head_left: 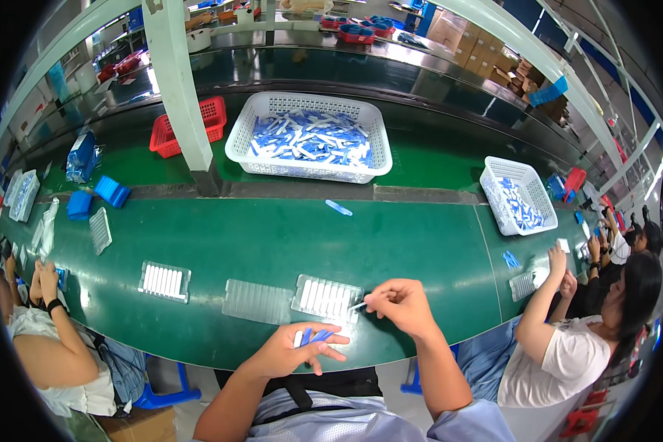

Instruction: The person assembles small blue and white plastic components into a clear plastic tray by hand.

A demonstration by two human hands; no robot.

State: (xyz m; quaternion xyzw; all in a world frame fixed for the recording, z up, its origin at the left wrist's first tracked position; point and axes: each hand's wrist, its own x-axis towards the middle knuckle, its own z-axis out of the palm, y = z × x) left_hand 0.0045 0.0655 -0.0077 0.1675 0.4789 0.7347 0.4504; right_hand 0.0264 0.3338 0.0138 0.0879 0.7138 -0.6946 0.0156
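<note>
My left hand [283, 352] is closed loosely around several slim blue-and-white plastic pieces [316, 337], palm turned up in front of the trays. With thumb and fingertips my right hand [405, 306] pinches one slim white piece [357, 306] at the right end of a clear slotted tray [299, 300]. White pieces lie side by side in most of that tray. Against its left side lies a second clear tray [258, 302] with bare slots. Further left sits another clear tray [164, 281] filled with a row of white pieces.
Beyond the trays stands a big white basket [309, 174] heaped with blue-and-white pieces. A single blue piece [338, 208] lies on the green table [405, 243]. A smaller white basket [519, 227] is at the right. A white post [177, 88] rises near a red basket [215, 118]. Co-workers sit on both sides.
</note>
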